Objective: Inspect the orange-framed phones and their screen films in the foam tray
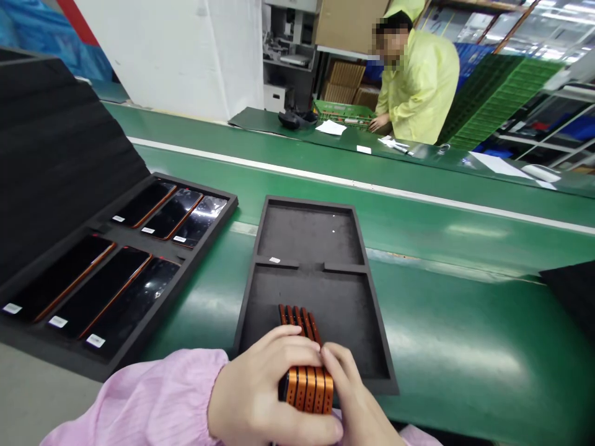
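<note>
Several orange-edged smartphones (309, 389) stand on edge, pressed side by side in a stack, over the near end of a black foam tray (390, 371). Wrapped over the top and left of this stack is my left hand (269, 384), its thumb across the near ends. My right hand (353, 396) presses against the stack's right side, fingers bent. The tray has two compartments, with a small white label (274, 260) on the divider. Whether the phones touch the tray floor is hidden by my hands.
To the left, another black foam tray (186, 282) holds several phones lying screen up, with more black trays (60, 142) piled behind it. The green conveyor (465, 297) runs across. Beyond it a person in yellow (423, 80) handles a green crate (344, 113). A dark tray edge (574, 291) is at right.
</note>
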Demonstrator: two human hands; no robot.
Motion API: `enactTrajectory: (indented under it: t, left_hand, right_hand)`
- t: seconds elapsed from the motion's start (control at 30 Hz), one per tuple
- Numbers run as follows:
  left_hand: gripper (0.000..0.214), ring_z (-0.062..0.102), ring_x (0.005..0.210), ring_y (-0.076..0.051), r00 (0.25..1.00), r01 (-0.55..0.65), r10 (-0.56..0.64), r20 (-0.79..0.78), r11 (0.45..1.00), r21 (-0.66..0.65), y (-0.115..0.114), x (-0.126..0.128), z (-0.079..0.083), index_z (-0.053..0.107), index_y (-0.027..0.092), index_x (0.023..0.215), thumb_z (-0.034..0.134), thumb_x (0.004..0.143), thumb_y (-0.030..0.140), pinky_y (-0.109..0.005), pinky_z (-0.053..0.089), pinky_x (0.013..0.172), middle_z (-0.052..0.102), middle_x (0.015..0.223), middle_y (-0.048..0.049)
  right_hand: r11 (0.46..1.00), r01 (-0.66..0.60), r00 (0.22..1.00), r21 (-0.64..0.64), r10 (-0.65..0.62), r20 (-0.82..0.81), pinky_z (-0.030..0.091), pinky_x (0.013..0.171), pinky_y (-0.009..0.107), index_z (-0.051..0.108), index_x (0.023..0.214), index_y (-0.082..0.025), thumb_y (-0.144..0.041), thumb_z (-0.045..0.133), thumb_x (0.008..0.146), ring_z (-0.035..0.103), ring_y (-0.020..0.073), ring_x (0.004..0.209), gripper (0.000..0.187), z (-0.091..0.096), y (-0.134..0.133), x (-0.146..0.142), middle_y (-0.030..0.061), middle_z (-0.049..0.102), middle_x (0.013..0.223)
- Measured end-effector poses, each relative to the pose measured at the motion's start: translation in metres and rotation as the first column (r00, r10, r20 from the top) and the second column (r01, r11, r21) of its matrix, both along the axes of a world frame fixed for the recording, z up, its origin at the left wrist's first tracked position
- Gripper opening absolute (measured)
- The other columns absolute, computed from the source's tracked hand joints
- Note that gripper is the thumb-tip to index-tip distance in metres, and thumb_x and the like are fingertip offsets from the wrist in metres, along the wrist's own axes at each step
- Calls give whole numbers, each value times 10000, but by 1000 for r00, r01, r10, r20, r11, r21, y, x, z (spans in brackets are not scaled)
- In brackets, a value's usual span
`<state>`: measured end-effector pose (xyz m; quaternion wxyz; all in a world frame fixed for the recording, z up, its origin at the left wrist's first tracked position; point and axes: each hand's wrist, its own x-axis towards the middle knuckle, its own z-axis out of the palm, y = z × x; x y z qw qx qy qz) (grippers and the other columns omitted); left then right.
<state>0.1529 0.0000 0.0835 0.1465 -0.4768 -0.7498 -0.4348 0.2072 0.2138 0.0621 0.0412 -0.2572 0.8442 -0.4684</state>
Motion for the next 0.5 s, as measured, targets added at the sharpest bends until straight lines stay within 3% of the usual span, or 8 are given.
enactTrajectory:
  t: [0.07,0.13,0.2,0.27,0.33,0.4,0.47,0.5]
  left_hand:
    - [467,709,913,-187,990,-120,116,74,992,40,4,7,-2,543,258,1183,697,792,461,-400,557,963,714,1026,-34]
    - [502,728,831,-177,976,-201,190,108,975,94,7,9,-3,534,200,1132,679,791,539,-357,591,907,743,938,-32]
    - [460,731,824,-162,980,-192,183,78,974,120,8,8,-2,537,186,1089,658,817,537,-321,590,908,749,899,-22]
    - [361,724,863,-137,994,-104,102,23,987,120,10,7,-3,556,157,1086,606,885,452,-282,552,972,749,895,-19]
    - [223,706,905,-115,994,41,-33,-101,996,78,13,8,-6,605,134,1057,557,927,309,-256,509,1023,745,923,-21]
    - [161,687,884,-112,944,171,-173,-281,985,-31,20,10,-12,674,153,927,529,918,221,-238,510,1005,735,942,-21]
    - [229,669,851,-120,861,225,-259,-437,966,-129,27,13,-18,708,191,784,507,894,194,-218,528,955,724,934,-18]
    - [265,662,859,-125,830,225,-274,-486,961,-158,30,14,-20,719,204,763,486,889,193,-211,532,942,720,945,-19]
  right_hand:
    - [988,-60,958,-141,97,270,532,928,377,219,1528,-371,-263,588,867,577,274,1164,765,-6,15,5,126,419,1357]
    - [961,35,832,-273,124,541,508,960,420,237,1525,-334,-409,644,840,560,290,1182,800,-8,28,5,133,453,1336]
    - [914,257,642,-313,80,763,524,915,413,240,1514,-309,-546,605,851,593,258,1110,792,-7,32,3,129,503,1276]
    - [841,445,395,-308,124,910,547,819,368,301,1473,-305,-637,507,882,639,209,967,708,-5,25,1,102,574,1165]
    - [744,578,161,-335,299,941,535,667,261,494,1325,-252,-712,514,834,640,145,748,674,-5,10,0,52,630,944]
    - [673,663,-21,-326,453,891,452,511,162,652,983,-163,-739,572,767,559,84,551,620,-4,-6,0,5,583,682]
    - [668,694,-114,-268,469,876,361,414,128,613,700,-136,-659,685,707,463,50,438,528,-2,-16,-1,-22,509,539]
    - [677,693,-120,-247,447,887,335,389,130,581,639,-138,-598,740,668,429,43,407,488,-1,-18,-2,-29,497,512]
